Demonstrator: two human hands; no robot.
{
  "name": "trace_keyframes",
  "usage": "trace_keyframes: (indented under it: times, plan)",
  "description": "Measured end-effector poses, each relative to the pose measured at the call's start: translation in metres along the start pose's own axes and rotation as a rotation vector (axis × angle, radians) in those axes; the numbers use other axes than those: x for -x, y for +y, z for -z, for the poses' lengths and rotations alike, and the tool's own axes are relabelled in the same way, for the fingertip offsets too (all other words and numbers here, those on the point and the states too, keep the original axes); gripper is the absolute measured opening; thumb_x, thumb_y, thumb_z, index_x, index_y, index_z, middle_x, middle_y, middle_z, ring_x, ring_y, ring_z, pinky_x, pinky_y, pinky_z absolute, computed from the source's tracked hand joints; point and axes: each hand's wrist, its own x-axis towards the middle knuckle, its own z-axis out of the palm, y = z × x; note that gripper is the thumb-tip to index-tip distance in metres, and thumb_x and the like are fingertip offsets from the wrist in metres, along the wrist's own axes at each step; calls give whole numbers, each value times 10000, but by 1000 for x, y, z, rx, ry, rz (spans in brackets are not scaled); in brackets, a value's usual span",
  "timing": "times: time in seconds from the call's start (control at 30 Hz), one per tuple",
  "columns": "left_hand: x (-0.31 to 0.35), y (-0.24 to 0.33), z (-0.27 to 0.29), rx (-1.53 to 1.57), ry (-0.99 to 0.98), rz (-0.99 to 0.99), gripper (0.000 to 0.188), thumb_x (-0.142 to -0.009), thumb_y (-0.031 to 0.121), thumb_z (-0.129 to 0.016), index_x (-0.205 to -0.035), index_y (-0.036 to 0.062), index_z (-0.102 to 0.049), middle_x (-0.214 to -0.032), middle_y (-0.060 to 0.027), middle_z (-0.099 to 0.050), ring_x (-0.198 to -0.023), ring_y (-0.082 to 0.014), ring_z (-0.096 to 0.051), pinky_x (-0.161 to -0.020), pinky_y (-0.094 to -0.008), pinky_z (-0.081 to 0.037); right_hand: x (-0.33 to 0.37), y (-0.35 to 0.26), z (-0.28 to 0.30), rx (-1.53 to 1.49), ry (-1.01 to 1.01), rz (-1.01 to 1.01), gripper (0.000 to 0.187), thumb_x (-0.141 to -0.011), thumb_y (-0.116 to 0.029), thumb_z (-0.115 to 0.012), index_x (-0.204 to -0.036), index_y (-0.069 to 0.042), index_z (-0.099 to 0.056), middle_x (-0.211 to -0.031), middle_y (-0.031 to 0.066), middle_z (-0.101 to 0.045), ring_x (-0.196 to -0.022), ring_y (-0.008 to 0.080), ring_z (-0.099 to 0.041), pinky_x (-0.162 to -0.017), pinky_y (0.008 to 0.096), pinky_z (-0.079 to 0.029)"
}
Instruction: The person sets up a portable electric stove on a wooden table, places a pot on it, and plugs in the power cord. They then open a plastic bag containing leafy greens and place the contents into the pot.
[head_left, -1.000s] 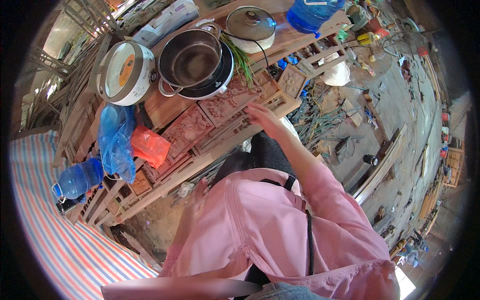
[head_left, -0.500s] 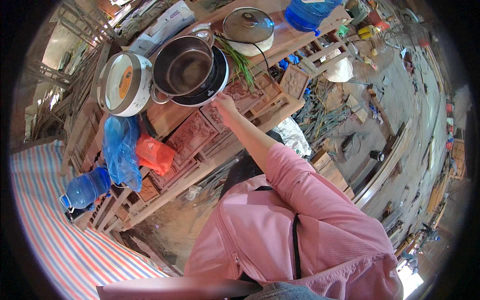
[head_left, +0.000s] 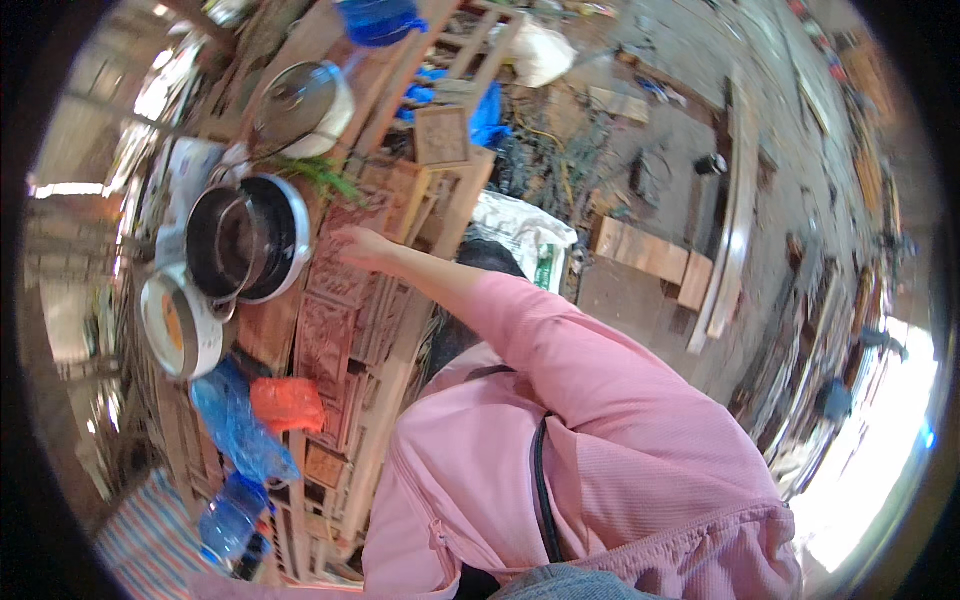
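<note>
My right hand (head_left: pixel 360 248) is over the carved wooden panel (head_left: pixel 335 265), beside the round cooktop (head_left: pixel 291 240) but apart from it. Its fingers are slightly blurred, look loosely spread and hold nothing. A dark metal pot (head_left: pixel 212 238) sits off-centre on the cooktop, overhanging its left side. Green stalks (head_left: pixel 318 174) lie just beyond the cooktop. On the near side stands a white pot with a glass lid (head_left: pixel 180 325), and on the far side a lidded white cooker (head_left: pixel 310 105). My left hand is out of sight.
A blue plastic bag (head_left: pixel 235 410) and a red bag (head_left: pixel 288 404) hang at the near end of the wooden bench (head_left: pixel 268 335). One blue water jug (head_left: pixel 232 518) is below them, another (head_left: pixel 380 20) at the far end. A white sack (head_left: pixel 525 230) and planks (head_left: pixel 640 250) lie right.
My right hand has drawn back from the cooktop's edge, where it was touching. The view has turned, so the bench and its things now appear farther left.
</note>
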Motion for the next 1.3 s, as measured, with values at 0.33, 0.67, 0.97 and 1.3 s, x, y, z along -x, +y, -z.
trace_keyframes:
  times: [0.33,0.67,0.97,1.3]
  plan:
    - [-41,66,-7,-324,-142,-62,419,-942,243,-585,-1310,58,-508,-1121,-47,-609,-988,-153,-565,-869,-294,-446,547,226,207,-151,1584,-854,289,-885,-188,-556,-1132,-72,-651,-910,65,-660,-744,157,-600,-624,303,-486]
    - [-62,109,-43,-558,-226,-91,397,-945,234,-581,-1298,65,-516,-1085,-36,-617,-942,-143,-575,-834,-295,-460,601,249,57,-106,619,-1509,296,-878,-351,-607,-963,-85,-705,-935,118,-687,-772,236,-656,-575,396,-526]
    - [-90,142,-143,-817,-324,-124,378,-947,226,-577,-1287,71,-523,-1053,-26,-624,-901,-135,-584,-803,-296,-473,563,202,213,116,501,-1087,291,-863,-275,-609,-1035,-52,-683,-954,135,-683,-788,227,-656,-635,386,-531]
    - [-74,234,-577,-989,-508,-506,298,-918,197,-624,-1145,7,-586,-944,-20,-626,-857,-116,-577,-780,-283,-467,590,239,494,-21,1151,-647,293,-859,-184,-628,-1123,-60,-660,-920,97,-691,-785,185,-648,-704,341,-523]
